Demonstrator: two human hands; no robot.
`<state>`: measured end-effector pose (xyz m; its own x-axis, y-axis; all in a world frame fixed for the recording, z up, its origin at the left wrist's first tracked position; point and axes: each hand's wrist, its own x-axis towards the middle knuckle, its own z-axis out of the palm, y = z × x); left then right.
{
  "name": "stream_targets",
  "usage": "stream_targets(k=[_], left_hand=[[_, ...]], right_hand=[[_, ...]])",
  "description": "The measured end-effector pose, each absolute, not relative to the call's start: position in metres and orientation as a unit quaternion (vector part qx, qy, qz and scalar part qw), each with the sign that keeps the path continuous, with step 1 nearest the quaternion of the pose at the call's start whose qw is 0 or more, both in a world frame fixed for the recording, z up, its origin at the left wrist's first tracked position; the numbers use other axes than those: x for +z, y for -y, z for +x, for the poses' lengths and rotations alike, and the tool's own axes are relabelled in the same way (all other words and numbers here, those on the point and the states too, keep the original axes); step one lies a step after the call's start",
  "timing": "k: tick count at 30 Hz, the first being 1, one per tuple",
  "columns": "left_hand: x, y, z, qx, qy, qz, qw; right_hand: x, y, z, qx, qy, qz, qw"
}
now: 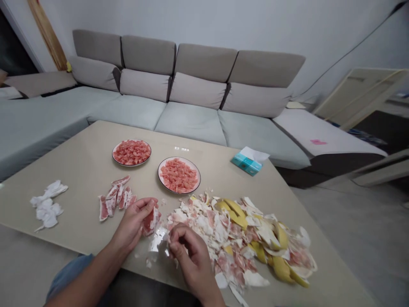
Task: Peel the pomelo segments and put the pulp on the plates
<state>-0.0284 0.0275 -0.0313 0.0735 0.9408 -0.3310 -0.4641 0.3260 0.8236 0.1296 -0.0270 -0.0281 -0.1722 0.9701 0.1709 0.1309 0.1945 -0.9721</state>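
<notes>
At a low table (79, 170), a person's left hand (136, 219) holds a pomelo segment (150, 222) pinched between thumb and fingers, just left of a heap of peel and membrane (220, 226). The right hand (191, 251), thumb drawn in against curled fingers, sits at the heap's near left edge; whether a scrap is caught there, the view cannot tell. Pale skin clings to the segment's pink flesh. Such soft pulp probably calls for a light left-hand grip that backs the piece without squeezing, while the right lifts a loose edge and draws the skin off in wide strips, low along the flesh. Scraps are best dropped onto the heap, away from the 2 plates (193, 164) of pink pulp (179, 175) behind and left of it. Unpeeled segments (111, 198) lie farther left of the heap, within easy reach of the left hand.
</notes>
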Motion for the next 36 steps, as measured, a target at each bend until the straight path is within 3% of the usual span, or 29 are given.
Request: stream_targets(k=[7,13,22,36], left_hand=[[-0.026,-0.022,-0.029,0.444,-0.420,0.296,0.734],[-0.028,-0.018,-0.025,0.412,-0.409,0.404,0.707],[-0.029,-0.014,-0.014,0.380,-0.470,0.548,0.578],[-0.028,-0.018,-0.025,0.305,-0.398,0.533,0.681]], right_hand=[[-0.041,0.011,0.134,0.292,0.562,-0.593,0.498],[-0.048,0.006,0.139,0.297,0.598,-0.575,0.472],[-0.038,0.010,0.138,0.397,0.592,-0.539,0.448],[-0.045,0.007,0.145,0.647,0.347,-0.443,0.514]])
